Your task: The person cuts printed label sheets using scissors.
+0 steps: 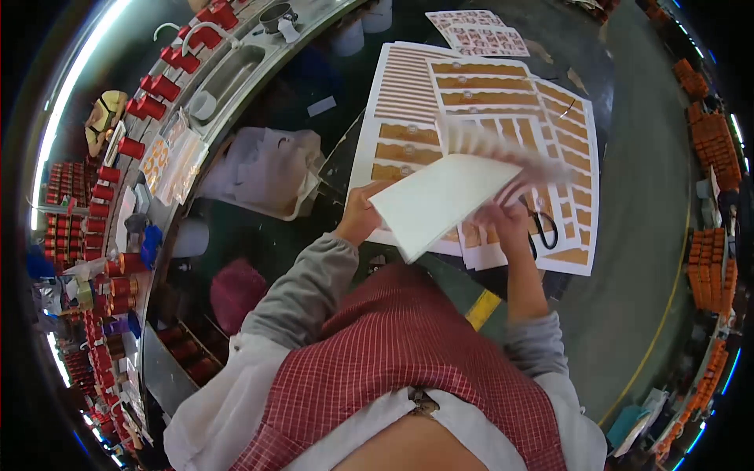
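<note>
A stack of white-backed printed sheets [440, 196] is held up and tilted in front of my body. My left hand [360, 213] is closed on its left edge. On the other side, my right hand [506, 223] grips the lower right edge, where striped paper shows; motion blurs the striped flap above. Beneath lie large printed sheets [479, 82] with brown wavy-edged bands and red-white stripes, spread over a dark table [585, 67]. Beside my right hand rest scissors [547, 228], of which mainly the black handles show; the rest is hard to make out.
Small red-patterned sheets [483, 35] lie at the table's far edge. To the left stands a white plastic bin [302, 206] with a translucent liner. Beyond it, a curved counter holds a sink [228, 78] and several red cylindrical containers [162, 86]. Orange stacks [711, 263] stand far right.
</note>
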A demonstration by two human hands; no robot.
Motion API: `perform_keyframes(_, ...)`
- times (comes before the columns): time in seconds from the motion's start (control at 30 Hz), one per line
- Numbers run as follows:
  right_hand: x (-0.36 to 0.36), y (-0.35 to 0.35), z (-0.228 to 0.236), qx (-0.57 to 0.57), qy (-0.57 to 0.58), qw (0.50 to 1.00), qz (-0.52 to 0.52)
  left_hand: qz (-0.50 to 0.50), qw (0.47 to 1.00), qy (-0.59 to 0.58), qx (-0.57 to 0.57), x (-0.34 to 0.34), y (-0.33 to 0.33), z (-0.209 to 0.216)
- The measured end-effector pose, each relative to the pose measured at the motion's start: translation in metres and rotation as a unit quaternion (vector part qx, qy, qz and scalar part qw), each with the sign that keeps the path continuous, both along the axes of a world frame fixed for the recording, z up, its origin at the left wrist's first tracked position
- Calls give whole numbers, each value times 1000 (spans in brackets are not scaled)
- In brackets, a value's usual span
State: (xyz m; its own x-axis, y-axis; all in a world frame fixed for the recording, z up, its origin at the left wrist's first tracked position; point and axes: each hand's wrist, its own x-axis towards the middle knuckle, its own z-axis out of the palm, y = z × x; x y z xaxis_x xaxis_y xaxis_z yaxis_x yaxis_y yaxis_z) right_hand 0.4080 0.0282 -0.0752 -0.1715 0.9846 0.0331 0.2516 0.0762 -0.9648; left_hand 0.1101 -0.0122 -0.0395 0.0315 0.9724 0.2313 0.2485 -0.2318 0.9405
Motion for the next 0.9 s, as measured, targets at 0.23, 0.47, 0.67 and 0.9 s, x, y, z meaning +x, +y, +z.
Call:
perform_keyframes(0.23, -1, 29, 32, -219, 38, 975, 30, -35, 915, -201, -349, -12, 26, -5)
perform_keyframes(0.47, -6, 28, 2, -245, 76, 965, 49, -34, 870, -227, -436, -7, 28, -29)
perform_keyframes(0.67, 0, 36, 16, -248, -69, 964, 66, -22, 874, -197, -443, -5, 35, -35)
perform_keyframes(0.9, 71, 25, 27, 40, -443, 895, 3, -24, 847, -302, -437, -21, 30, -30)
